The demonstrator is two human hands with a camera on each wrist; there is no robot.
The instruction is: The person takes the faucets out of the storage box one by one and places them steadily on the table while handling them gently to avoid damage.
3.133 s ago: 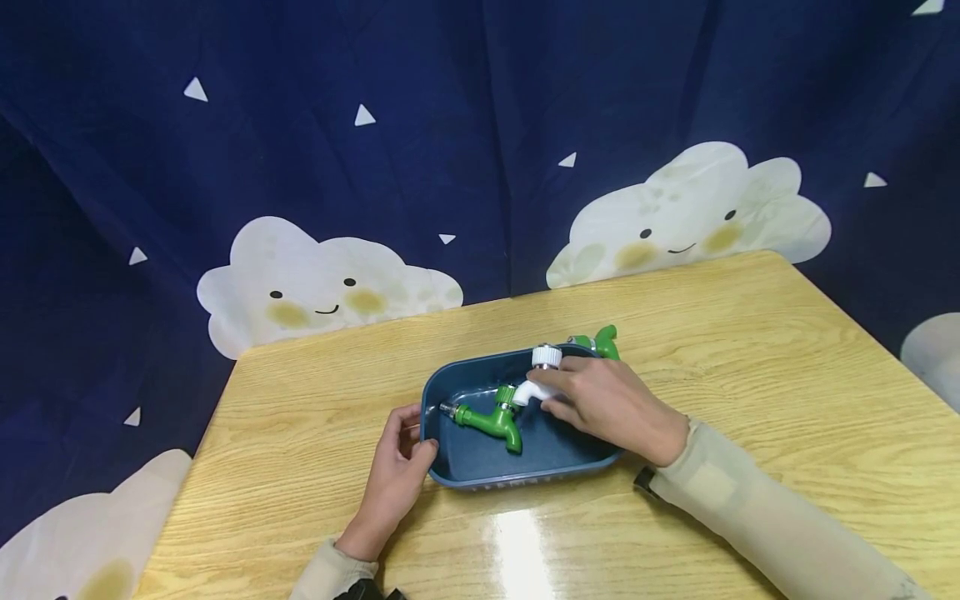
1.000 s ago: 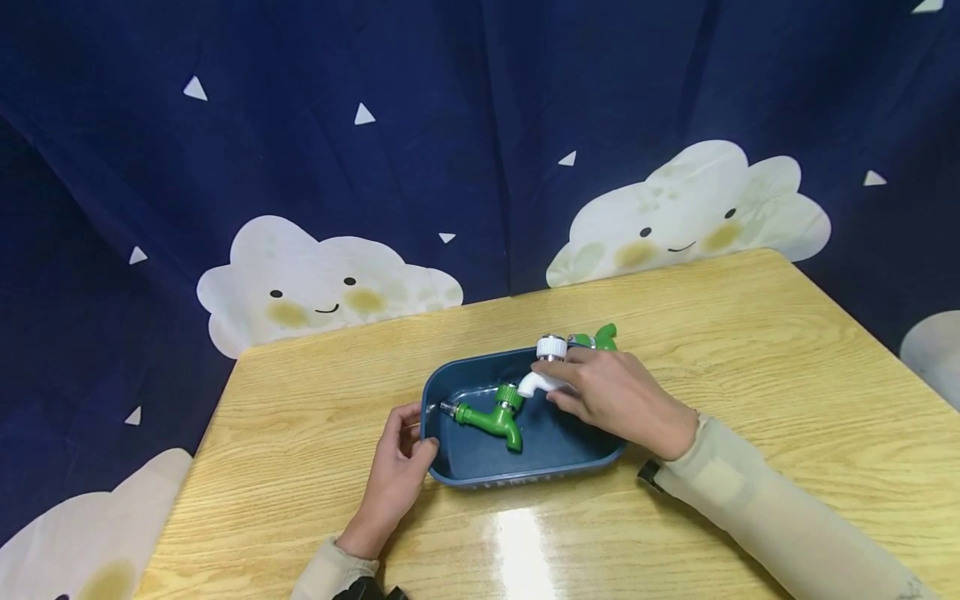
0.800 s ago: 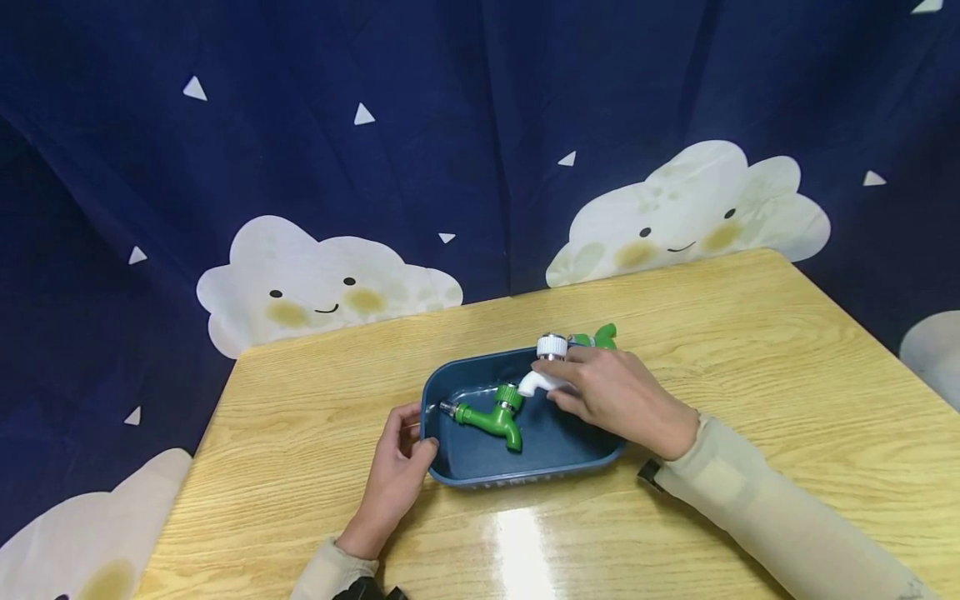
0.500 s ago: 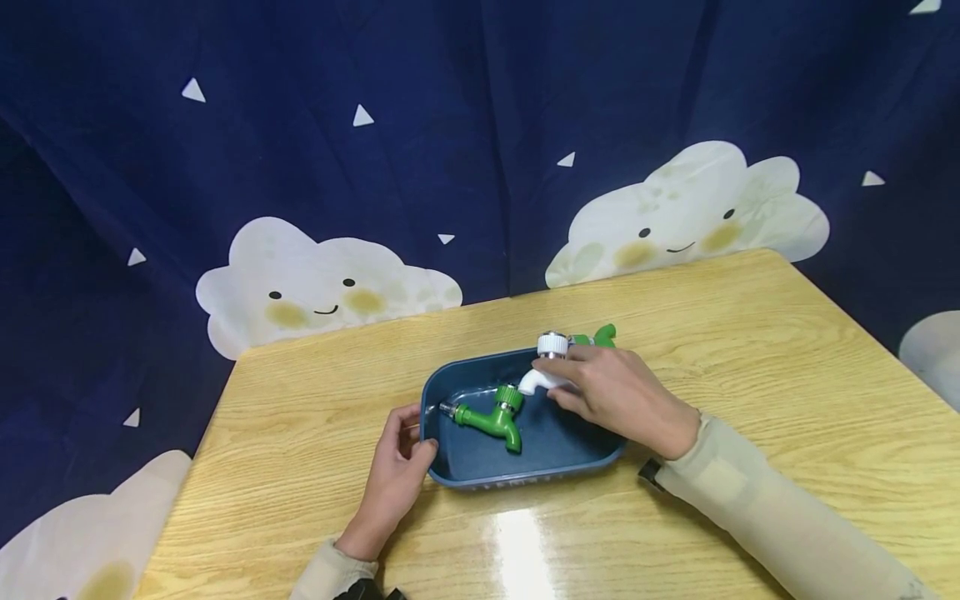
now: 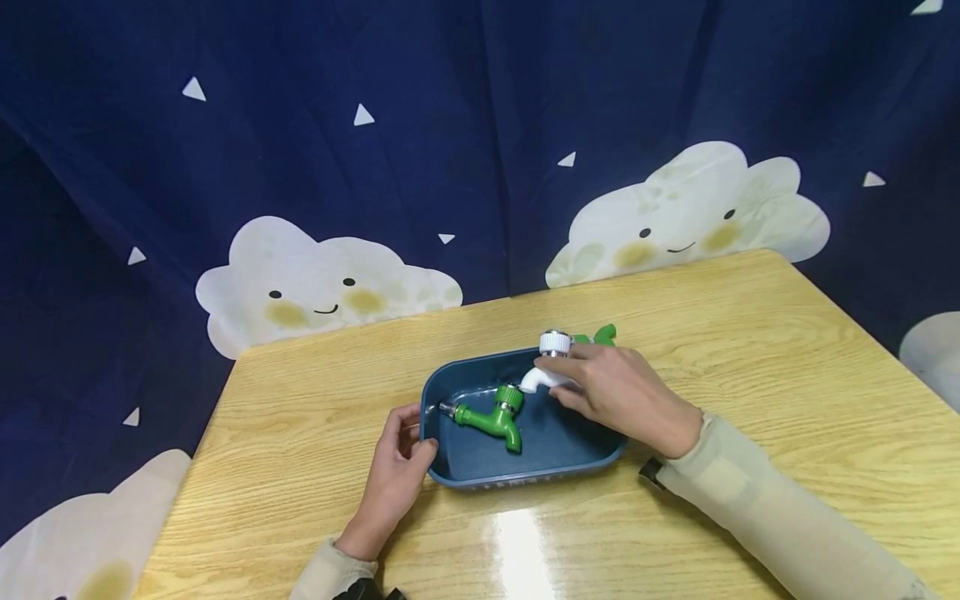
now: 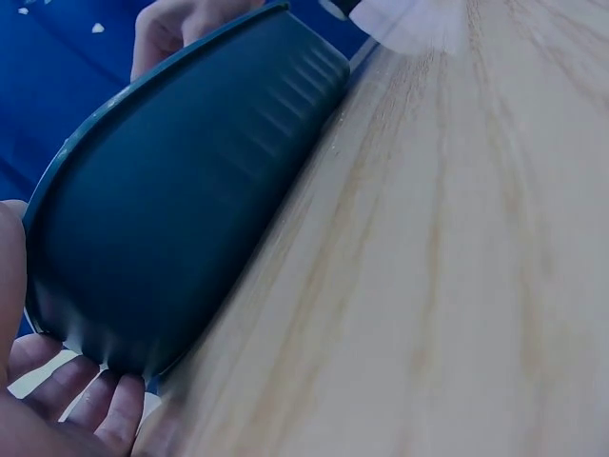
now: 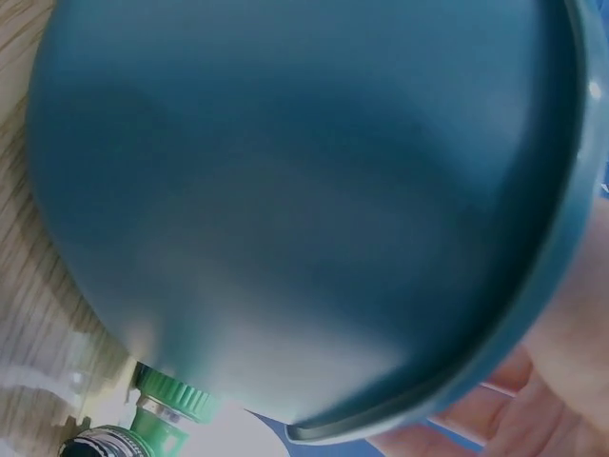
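Note:
A dark blue plastic bin [image 5: 558, 446] stands on the table. At its left end my left hand [image 5: 401, 467] grips the rim, thumb at the edge and fingers against the outer wall; the left wrist view shows those fingers [image 6: 76, 395] under the bin wall [image 6: 181, 200]. My right hand [image 5: 622, 396] pinches a white faucet [image 5: 554, 342] over the bin's far right part, knob up and spout to the left; its back end is hidden by the hand. Inside the bin lies a green faucet [image 5: 487, 422] with a metal threaded end.
Another green faucet [image 5: 603, 335] lies on the wooden table [image 5: 315, 417] just behind the bin's far right corner, partly hidden by my right hand. In the right wrist view its knob [image 7: 176, 395] shows beside the bin wall. A blue cloud-print curtain [image 5: 480, 150] hangs behind the table.
My right hand has shifted slightly away and to the right with the white faucet, whose spout has drawn back from the green knob. The left hand and the bin have barely moved.

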